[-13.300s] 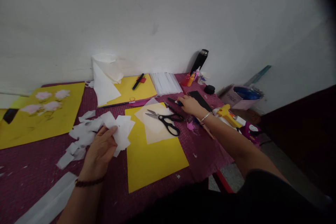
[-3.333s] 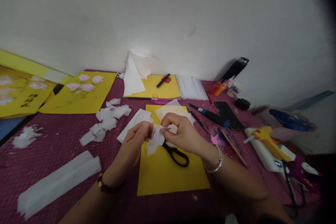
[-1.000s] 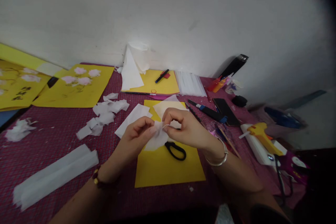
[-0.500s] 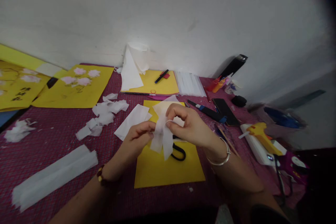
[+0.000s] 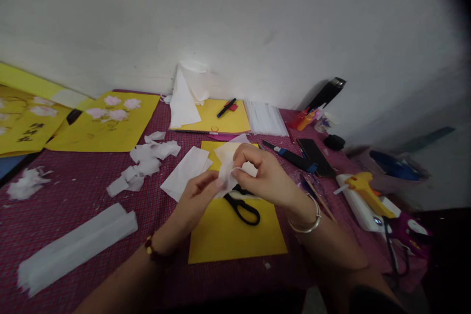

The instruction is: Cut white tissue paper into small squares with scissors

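Note:
Between my two hands is a thin white piece of tissue paper point(image 5: 227, 175). My right hand point(image 5: 263, 171) pinches its upper right side between thumb and fingers. From the left, my left hand point(image 5: 200, 194) has its fingertips closed on the paper's lower left side. Below the hands, black-handled scissors point(image 5: 246, 213) lie on a yellow sheet point(image 5: 235, 243); their blades are mostly hidden by the right hand and paper. Folded white paper point(image 5: 186, 169) lies just behind my left hand.
Cut white paper pieces point(image 5: 147, 157) and a long folded paper strip point(image 5: 79, 248) lie on the left. Yellow cards with pink flowers point(image 5: 117, 127) stand beyond. At the right are a black phone point(image 5: 315, 157), a box cutter point(image 5: 290, 156) and a yellow glue gun point(image 5: 368, 194).
My left hand has moved slightly up and right, towards my right hand. The paper's hanging ends are gathered up, and more of the scissors shows.

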